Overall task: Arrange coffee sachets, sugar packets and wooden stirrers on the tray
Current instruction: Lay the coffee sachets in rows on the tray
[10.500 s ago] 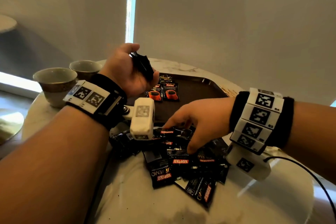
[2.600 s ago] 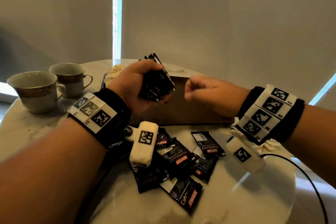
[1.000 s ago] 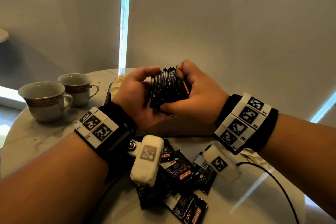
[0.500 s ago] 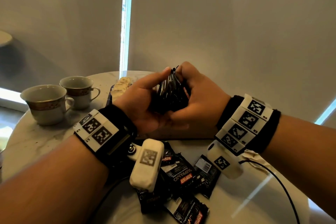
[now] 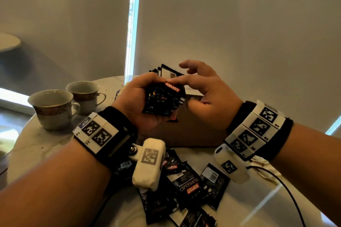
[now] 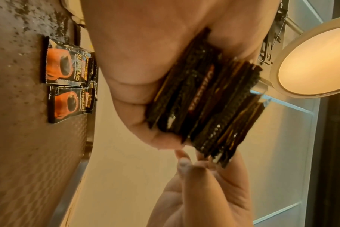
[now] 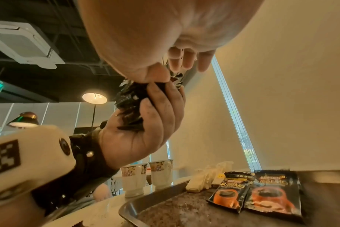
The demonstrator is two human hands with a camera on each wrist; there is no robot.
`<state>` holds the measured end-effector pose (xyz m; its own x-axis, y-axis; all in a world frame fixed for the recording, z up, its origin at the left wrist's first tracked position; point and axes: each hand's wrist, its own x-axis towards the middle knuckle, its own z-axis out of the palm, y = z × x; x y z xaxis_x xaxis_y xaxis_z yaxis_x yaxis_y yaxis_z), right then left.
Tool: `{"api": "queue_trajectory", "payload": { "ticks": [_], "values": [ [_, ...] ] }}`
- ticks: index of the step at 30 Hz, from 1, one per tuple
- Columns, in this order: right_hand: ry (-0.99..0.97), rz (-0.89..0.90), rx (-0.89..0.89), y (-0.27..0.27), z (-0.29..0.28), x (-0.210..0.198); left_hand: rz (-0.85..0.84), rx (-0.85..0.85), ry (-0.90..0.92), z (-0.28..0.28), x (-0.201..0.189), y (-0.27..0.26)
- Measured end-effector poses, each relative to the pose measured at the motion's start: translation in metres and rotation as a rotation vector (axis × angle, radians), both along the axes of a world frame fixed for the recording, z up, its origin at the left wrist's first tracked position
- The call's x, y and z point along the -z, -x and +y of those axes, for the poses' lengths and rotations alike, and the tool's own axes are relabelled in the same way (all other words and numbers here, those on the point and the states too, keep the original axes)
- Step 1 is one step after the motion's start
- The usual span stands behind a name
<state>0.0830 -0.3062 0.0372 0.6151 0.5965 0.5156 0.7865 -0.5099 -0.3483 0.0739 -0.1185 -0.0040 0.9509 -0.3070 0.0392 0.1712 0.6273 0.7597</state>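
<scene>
My left hand [image 5: 138,99] grips a thick stack of black coffee sachets [image 5: 163,97] upright above the brown tray [image 5: 199,134]. My right hand [image 5: 203,88] is beside the stack with its fingers spread. Its index finger lies along the front sachet's top edge and its thumb is near the stack's right side. In the left wrist view the stack [image 6: 204,104] sits edge-on in the palm, with the right hand's fingertips [image 6: 184,161] at its lower corner. Two sachets [image 7: 254,195] lie flat side by side on the tray [image 7: 145,201]. Several loose sachets [image 5: 188,186] lie on the table.
Two empty cups [image 5: 53,107] [image 5: 84,96] stand at the table's left. Pale packets [image 7: 208,179] lie at the tray's far edge. More white paper packets [image 5: 262,167] sit under my right wrist, where a black cable [image 5: 287,191] trails. The round marble table [image 5: 36,145] ends close behind the tray.
My right hand has let go of the stack and spread its fingers; half a second ago both hands clasped it. The left hand keeps its grip and has tilted the stack towards me.
</scene>
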Motion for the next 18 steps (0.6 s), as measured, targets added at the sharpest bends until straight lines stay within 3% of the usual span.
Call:
{"api": "queue_trajectory", "payload": {
  "ticks": [3,12,15,18],
  "values": [
    [-0.054,-0.106,-0.034,-0.012,0.001,0.0,0.003,0.018,-0.023,0.006,-0.002,-0.002],
    [-0.11,-0.165,-0.032,-0.029,0.012,0.01,0.045,-0.05,-0.074,0.024,-0.011,-0.004],
    [-0.251,-0.056,0.075,-0.039,0.016,0.01,0.046,-0.114,-0.049,0.033,-0.011,-0.008],
    [-0.439,0.219,0.075,-0.052,0.021,0.015,0.017,-0.204,-0.051,0.046,-0.015,-0.013]
  ]
}}
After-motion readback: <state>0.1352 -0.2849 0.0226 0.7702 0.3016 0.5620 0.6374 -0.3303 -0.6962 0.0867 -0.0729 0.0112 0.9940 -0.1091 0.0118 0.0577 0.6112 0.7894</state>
